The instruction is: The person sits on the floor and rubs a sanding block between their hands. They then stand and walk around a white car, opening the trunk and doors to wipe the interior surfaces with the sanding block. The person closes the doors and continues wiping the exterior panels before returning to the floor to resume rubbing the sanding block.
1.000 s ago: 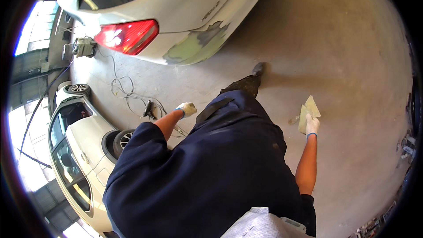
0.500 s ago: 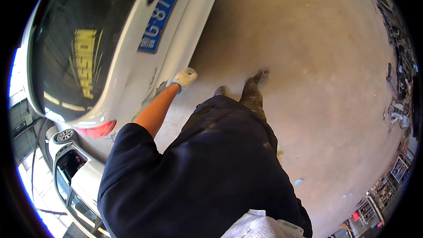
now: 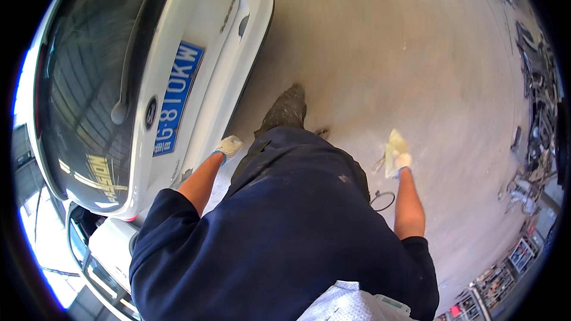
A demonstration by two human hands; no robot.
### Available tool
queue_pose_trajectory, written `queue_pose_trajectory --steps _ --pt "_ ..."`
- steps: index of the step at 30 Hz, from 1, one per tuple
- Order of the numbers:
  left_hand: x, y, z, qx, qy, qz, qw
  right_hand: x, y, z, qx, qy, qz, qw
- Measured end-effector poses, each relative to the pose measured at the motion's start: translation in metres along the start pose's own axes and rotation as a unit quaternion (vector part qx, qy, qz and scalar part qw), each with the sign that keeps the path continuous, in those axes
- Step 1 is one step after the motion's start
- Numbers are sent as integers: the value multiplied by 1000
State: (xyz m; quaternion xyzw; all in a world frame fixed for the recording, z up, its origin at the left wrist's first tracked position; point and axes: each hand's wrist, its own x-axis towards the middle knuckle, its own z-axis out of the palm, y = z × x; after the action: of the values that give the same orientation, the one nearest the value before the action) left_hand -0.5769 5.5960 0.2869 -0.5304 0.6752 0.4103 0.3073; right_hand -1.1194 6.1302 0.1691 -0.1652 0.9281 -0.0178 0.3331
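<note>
My left hand (image 3: pixel 228 146), in a cream knit glove, has curled fingers beside the lower rear of a white car (image 3: pixel 253 24); whether it holds anything is hidden. My gloved right hand (image 3: pixel 402 160) is closed on pale yellow-green flat spreaders (image 3: pixel 394 141), held out to the right above the concrete floor (image 3: pixel 416 59). My body in dark clothing fills the lower middle, with a dark-trousered leg (image 3: pixel 284 108) stepping forward near the car's bumper.
A second light-coloured car (image 3: pixel 110 244) stands at the lower left behind the white one. A dark cable loop (image 3: pixel 382 208) lies by my right side. Scattered dark parts (image 3: pixel 532 95) line the far right, with racks of small items (image 3: pixel 520 255) at the lower right.
I have moved along the white car's rear, so its plate and window now fill the left. My left hand has lowered since half a second ago; my right hand with the spreaders is visible again.
</note>
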Motion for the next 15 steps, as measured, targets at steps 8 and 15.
queue_pose_trajectory --steps 8,15 --pt "142 135 -89 -13 -38 -44 998 207 -240 -226 340 89 42 935" --pt "282 346 -274 -140 42 60 987 294 -319 -286 201 51 2 978"
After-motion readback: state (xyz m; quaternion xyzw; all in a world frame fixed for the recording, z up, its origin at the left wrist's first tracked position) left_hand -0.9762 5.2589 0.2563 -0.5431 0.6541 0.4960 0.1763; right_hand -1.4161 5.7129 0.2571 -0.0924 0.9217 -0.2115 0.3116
